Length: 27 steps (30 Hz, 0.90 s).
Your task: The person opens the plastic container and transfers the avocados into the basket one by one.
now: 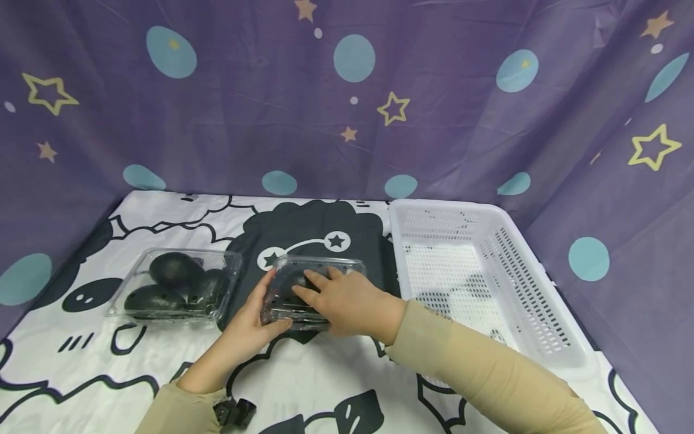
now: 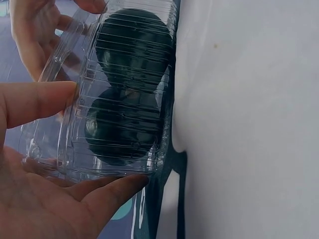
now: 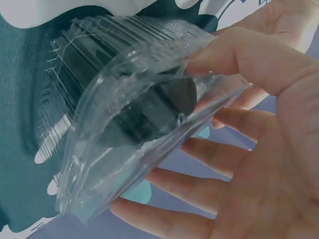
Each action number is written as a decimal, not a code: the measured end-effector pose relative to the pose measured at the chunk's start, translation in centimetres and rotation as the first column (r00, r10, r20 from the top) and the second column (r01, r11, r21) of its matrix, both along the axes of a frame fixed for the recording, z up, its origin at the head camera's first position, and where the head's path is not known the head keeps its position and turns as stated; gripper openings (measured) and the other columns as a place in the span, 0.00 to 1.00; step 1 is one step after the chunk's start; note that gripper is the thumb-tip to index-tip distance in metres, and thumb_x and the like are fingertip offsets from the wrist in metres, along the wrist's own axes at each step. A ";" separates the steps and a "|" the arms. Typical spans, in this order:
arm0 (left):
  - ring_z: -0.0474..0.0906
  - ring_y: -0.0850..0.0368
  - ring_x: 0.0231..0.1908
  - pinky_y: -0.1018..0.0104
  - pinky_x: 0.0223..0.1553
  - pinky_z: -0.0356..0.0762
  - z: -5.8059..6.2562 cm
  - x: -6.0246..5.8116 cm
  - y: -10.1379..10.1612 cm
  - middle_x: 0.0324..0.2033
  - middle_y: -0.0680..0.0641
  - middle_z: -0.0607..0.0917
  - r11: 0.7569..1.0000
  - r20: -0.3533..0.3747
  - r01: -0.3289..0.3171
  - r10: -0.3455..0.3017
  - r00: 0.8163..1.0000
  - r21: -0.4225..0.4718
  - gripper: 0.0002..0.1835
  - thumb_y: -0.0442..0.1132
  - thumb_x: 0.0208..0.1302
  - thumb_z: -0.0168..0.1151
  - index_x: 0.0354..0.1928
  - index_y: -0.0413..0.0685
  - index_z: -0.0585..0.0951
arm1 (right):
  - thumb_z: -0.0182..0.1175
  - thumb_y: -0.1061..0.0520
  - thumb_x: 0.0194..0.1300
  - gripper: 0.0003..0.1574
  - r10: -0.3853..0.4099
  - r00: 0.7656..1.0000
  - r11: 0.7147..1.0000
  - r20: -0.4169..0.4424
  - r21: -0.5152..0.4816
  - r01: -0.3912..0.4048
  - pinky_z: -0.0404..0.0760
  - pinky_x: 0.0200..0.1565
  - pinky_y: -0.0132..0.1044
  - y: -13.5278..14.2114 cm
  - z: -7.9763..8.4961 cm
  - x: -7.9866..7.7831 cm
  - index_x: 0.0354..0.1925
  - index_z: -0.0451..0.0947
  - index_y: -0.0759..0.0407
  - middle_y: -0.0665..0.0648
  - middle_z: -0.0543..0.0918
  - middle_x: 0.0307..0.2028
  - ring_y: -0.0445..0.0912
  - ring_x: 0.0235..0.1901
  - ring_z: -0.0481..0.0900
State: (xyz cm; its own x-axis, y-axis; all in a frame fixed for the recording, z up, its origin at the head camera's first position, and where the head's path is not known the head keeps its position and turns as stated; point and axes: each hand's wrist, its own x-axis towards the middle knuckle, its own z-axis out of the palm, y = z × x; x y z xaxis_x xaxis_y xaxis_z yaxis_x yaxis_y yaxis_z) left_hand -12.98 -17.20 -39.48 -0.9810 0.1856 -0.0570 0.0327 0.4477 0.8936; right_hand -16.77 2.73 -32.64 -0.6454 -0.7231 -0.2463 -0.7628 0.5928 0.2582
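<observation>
A clear plastic clamshell box point(image 1: 347, 263) with a ribbed wall lies at the middle of the table, its lid lowered over the base. Through the wall, in the left wrist view, two dark round fruits point(image 2: 132, 45) like avocados show. My left hand point(image 1: 250, 322) grips the box's left end, thumb at the near rim. Spread over the lid, my right hand point(image 1: 352, 301) presses it with nearly straight fingers; its thumb touches the near rim in the right wrist view. Whether the lid is fully latched I cannot tell.
A second clear box point(image 1: 234, 280) holding several dark oval fruits point(image 1: 176, 271) stands at the left. To the right is a white perforated plastic basket point(image 1: 520, 283). A purple curtain point(image 1: 303, 120) hangs behind the patterned tablecloth point(image 1: 325, 374).
</observation>
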 end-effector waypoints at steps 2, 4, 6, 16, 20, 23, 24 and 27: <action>0.49 0.27 0.73 0.32 0.67 0.64 0.0 0.0 0.1 0.76 0.30 0.42 1.000 0.001 0.001 -0.001 1.000 -0.008 0.53 0.33 0.62 0.65 0.79 0.47 0.39 | 0.67 0.39 0.61 0.53 0.002 1.000 1.000 -0.013 0.018 -0.001 0.87 0.50 0.48 0.0 -0.1 0.1 0.77 0.53 0.39 0.54 0.61 0.75 0.59 0.68 0.69; 0.49 0.27 0.73 0.31 0.67 0.63 0.1 -0.1 0.1 0.76 0.30 0.42 1.000 0.005 0.000 0.000 1.000 -0.019 0.53 0.34 0.62 0.65 0.79 0.48 0.39 | 0.67 0.41 0.62 0.53 0.005 1.000 0.999 -0.016 0.037 -0.005 0.88 0.47 0.48 -0.2 -0.2 0.2 0.77 0.52 0.40 0.55 0.60 0.76 0.60 0.68 0.69; 0.49 0.26 0.72 0.31 0.67 0.63 0.1 -0.1 0.2 0.76 0.30 0.42 1.000 0.008 0.001 -0.001 1.000 -0.025 0.53 0.34 0.63 0.64 0.79 0.48 0.39 | 0.67 0.43 0.63 0.52 0.002 1.000 0.999 -0.010 0.051 -0.002 0.88 0.46 0.48 -0.4 -0.3 0.4 0.78 0.51 0.42 0.57 0.59 0.76 0.62 0.68 0.68; 0.50 0.27 0.72 0.31 0.67 0.63 0.2 0.0 0.3 0.76 0.29 0.42 1.000 0.009 0.005 -0.004 1.000 -0.029 0.53 0.34 0.63 0.65 0.79 0.48 0.39 | 0.65 0.49 0.66 0.51 -0.004 0.999 0.998 0.052 0.061 0.001 0.88 0.45 0.49 -0.8 -0.6 0.3 0.78 0.49 0.45 0.60 0.56 0.77 0.66 0.67 0.68; 0.52 0.27 0.72 0.33 0.67 0.64 0.3 0.1 0.2 0.76 0.29 0.42 1.000 0.011 0.002 -0.001 1.000 -0.030 0.54 0.34 0.62 0.66 0.79 0.47 0.39 | 0.64 0.50 0.66 0.50 -0.004 0.997 0.998 0.073 0.058 0.000 0.87 0.48 0.52 -0.9 -0.7 0.3 0.78 0.50 0.45 0.59 0.56 0.77 0.67 0.67 0.67; 0.51 0.27 0.72 0.34 0.67 0.65 0.3 0.1 0.2 0.76 0.29 0.43 1.000 0.009 0.005 -0.005 1.000 -0.023 0.54 0.33 0.62 0.67 0.79 0.46 0.39 | 0.63 0.50 0.67 0.49 -0.004 0.997 0.998 0.082 0.061 -0.001 0.86 0.49 0.55 -1.0 -0.8 0.2 0.78 0.50 0.46 0.59 0.55 0.77 0.68 0.68 0.66; 0.51 0.27 0.72 0.34 0.67 0.65 0.3 0.2 0.2 0.76 0.29 0.43 1.000 0.009 0.008 -0.007 1.000 -0.019 0.54 0.33 0.62 0.67 0.79 0.46 0.39 | 0.62 0.50 0.67 0.49 -0.002 0.997 0.998 0.083 0.062 -0.003 0.86 0.49 0.55 -1.1 -0.8 0.2 0.78 0.50 0.46 0.60 0.55 0.77 0.68 0.68 0.66; 0.51 0.27 0.72 0.35 0.66 0.67 0.3 0.2 0.2 0.76 0.29 0.43 1.000 0.010 0.009 -0.009 1.000 -0.016 0.54 0.33 0.62 0.67 0.79 0.46 0.39 | 0.61 0.50 0.68 0.47 0.008 0.996 0.998 0.083 0.066 -0.014 0.87 0.48 0.56 -1.1 -0.8 0.2 0.78 0.50 0.47 0.60 0.55 0.77 0.69 0.67 0.66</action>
State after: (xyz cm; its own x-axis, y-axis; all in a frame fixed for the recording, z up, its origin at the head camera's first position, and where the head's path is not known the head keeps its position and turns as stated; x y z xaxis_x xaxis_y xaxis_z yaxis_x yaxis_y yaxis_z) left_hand -12.81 -17.03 -39.21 -0.9787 0.1933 -0.0696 0.0281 0.4617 0.8866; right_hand -16.58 1.64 -33.47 -0.6129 -0.7103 -0.3461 -0.7896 0.5682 0.2320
